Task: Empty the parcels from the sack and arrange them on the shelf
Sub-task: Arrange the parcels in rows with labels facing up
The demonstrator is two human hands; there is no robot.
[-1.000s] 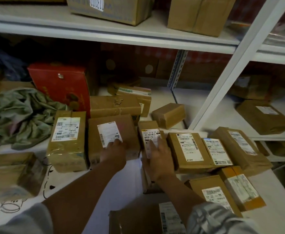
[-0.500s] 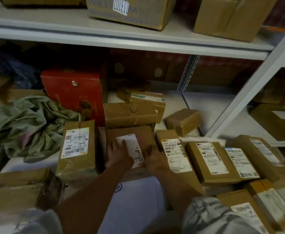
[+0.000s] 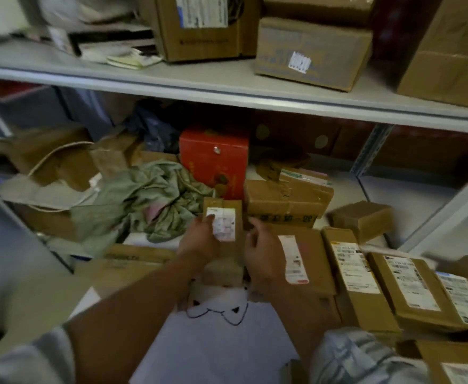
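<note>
left hand (image 3: 199, 239) grips labelled parcel (image 3: 223, 239), right hand (image 3: 260, 245) loosely open beside it; label txt too blurred to read.

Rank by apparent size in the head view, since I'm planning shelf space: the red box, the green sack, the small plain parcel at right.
1. Green sack, widest spread.
2. Red box, partly hidden.
3. Plain parcel, clearly smallest.
Sack is crumpled, so its lead is apparent only.

A bare white strip of shelf (image 3: 216, 342) runs toward the person, the only open lane in. The crumpled green sack (image 3: 144, 206) crowds its left side, and the row of labelled parcels (image 3: 357, 273) walls the right. A red box (image 3: 213, 159) and taped carton (image 3: 282, 200) block the back. The upper shelf board (image 3: 227, 92) hangs low overhead.
</note>
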